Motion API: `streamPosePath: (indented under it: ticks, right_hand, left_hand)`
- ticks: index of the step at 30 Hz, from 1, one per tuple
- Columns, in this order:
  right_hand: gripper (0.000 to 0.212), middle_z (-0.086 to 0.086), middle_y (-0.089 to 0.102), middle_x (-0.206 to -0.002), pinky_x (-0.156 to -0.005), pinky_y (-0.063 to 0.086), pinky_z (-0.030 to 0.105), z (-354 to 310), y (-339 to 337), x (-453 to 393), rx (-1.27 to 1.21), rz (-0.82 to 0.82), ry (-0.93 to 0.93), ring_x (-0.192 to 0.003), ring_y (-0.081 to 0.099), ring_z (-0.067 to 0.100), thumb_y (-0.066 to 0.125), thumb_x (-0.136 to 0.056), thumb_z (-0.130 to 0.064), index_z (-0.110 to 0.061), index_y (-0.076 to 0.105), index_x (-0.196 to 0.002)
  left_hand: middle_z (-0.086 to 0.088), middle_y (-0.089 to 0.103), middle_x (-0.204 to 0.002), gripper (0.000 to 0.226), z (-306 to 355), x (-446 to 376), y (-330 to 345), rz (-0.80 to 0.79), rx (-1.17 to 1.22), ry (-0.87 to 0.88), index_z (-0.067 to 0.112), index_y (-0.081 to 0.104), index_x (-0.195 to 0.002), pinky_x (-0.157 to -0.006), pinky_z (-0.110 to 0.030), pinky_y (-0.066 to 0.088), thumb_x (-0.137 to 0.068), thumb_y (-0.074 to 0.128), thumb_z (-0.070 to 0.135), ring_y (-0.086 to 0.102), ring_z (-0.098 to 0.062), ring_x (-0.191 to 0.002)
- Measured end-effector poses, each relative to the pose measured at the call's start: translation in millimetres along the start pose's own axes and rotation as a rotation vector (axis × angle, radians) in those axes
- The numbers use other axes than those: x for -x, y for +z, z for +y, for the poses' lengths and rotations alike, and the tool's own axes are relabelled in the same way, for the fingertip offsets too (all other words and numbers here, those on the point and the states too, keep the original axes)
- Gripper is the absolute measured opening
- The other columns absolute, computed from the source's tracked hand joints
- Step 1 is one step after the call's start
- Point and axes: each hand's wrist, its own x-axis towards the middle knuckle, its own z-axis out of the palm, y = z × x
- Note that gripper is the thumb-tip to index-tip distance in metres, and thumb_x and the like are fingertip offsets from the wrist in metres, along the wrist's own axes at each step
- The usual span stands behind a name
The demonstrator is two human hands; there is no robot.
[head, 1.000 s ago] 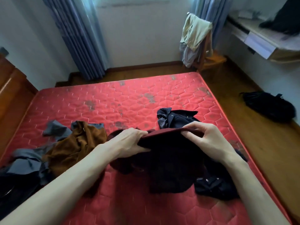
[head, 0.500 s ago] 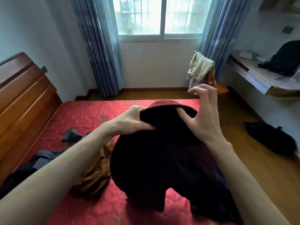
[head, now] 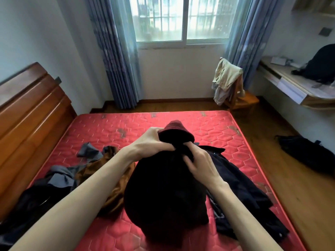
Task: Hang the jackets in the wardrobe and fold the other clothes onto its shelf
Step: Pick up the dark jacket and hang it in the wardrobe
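I hold a dark maroon knitted garment up over the red mattress. My left hand grips it just below its ribbed hem, which sticks up above my fingers. My right hand pinches the bunched fabric beside the left. The rest of the garment hangs down in front of me. Behind it on the right lies a dark navy jacket. A brown garment and grey clothes lie to the left. No wardrobe is in view.
A wooden headboard runs along the left. A wooden chair draped with pale clothes stands by the window. A desk with a black bag is at the right wall. Another black bag lies on the wooden floor.
My hands have drawn together and gathered the maroon garment's top into a bunch. The right hand, fingers spread half a second ago, now pinches the fabric. The garment was lifted off the mattress.
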Motion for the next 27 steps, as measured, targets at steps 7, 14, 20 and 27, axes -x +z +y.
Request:
streamPosePath:
  ticks: [7, 14, 20, 27]
  right_hand:
    - [0.025, -0.009, 0.068, -0.103, -0.086, 0.051, 0.031, -18.9, 12.8, -8.2, -0.091, 0.034, -0.048, -0.095, 0.065, 0.010, 0.060, -0.093, -0.011, -0.022, 0.061, -0.116]
    - [0.017, -0.010, 0.068, -0.092, -0.076, 0.054, 0.041, -36.4, 16.7, -32.4, -0.084, 0.044, -0.030, -0.085, 0.066, 0.013, 0.064, -0.093, -0.016, -0.027, 0.060, -0.106]
    - [0.026, -0.007, 0.074, -0.108, -0.088, 0.056, 0.041, -38.6, 8.0, -42.2, -0.047, 0.038, -0.019, -0.101, 0.070, 0.012, 0.064, -0.093, -0.014, -0.022, 0.065, -0.118]
    - [0.038, -0.015, 0.071, -0.122, -0.104, 0.048, 0.045, -35.0, -13.3, -44.7, 0.095, -0.048, -0.071, -0.117, 0.065, 0.008, 0.065, -0.092, -0.008, -0.027, 0.068, -0.124]
  left_hand:
    - [0.001, 0.073, -0.106, 0.055, -22.4, 17.8, -34.6, 0.018, -0.220, -0.150, 0.020, 0.062, -0.117, -0.088, -0.035, 0.059, -0.075, 0.091, 0.041, 0.071, -0.015, -0.097]
    - [0.001, 0.040, -0.119, 0.086, -56.0, 31.9, -36.5, 0.397, -0.705, 0.091, 0.022, 0.038, -0.129, -0.094, -0.037, 0.042, -0.068, 0.071, 0.074, 0.044, -0.020, -0.110]
    - [0.007, 0.059, -0.109, 0.043, -58.4, 37.1, -2.6, 0.401, -0.637, 0.256, 0.016, 0.062, -0.121, -0.091, -0.034, 0.052, -0.089, 0.073, 0.042, 0.055, -0.013, -0.102]
    - [0.010, 0.072, -0.112, 0.035, -88.5, 32.5, 13.9, 0.062, -0.373, -0.066, 0.027, 0.067, -0.119, -0.100, -0.039, 0.053, -0.089, 0.070, 0.046, 0.067, -0.006, -0.107]
